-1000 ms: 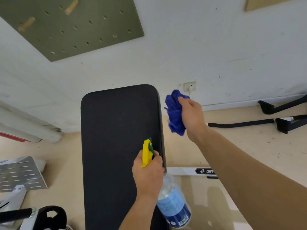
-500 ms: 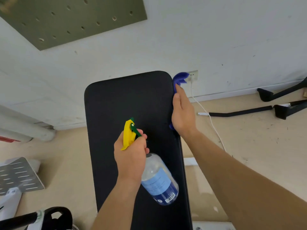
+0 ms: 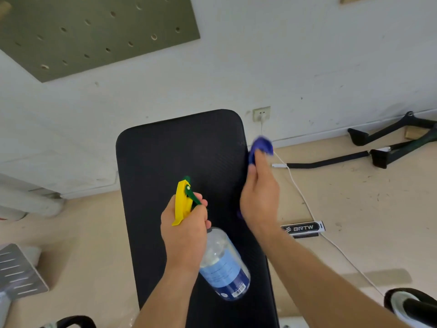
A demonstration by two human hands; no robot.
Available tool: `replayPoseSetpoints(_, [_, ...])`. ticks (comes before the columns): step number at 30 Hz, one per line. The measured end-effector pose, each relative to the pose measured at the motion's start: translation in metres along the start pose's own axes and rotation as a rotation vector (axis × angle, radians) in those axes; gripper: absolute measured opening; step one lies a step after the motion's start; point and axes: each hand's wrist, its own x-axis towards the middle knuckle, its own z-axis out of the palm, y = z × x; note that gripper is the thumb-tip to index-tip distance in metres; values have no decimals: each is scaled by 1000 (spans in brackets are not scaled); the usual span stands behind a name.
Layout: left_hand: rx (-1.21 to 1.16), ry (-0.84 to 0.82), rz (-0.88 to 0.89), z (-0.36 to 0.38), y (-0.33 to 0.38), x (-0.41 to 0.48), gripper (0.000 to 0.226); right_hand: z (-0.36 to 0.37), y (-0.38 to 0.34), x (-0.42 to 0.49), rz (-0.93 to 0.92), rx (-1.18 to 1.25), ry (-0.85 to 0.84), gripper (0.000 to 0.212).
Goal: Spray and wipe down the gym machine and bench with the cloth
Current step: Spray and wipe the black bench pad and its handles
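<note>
Bench [image 3: 177, 150], cloth [image 3: 261, 144] at its right edge, spray bottle [image 3: 224, 263] above, floor cable [image 3: 300, 185] beside

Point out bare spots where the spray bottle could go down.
Far half of the bench pad, between its wall-side end and the left hand and right hand, is bare. So is the floor between pad and perforated metal plate. Right of the pad is crowded: white cable, black handles.
</note>
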Motion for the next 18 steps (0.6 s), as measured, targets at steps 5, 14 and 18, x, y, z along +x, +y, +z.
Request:
replayPoseSetpoints(5, [-12, 8, 22, -11, 7, 4, 27, 20, -13, 40, -517, -386, -139, 52])
replayPoseSetpoints(14, [35, 9, 34, -20, -3, 4, 26, -17, 84, -74, -784, -529, -308, 56])
replayPoseSetpoints(18, [34, -18, 0, -18, -13, -3, 26, -37, 91, -91, -806, -513, -373, 58])
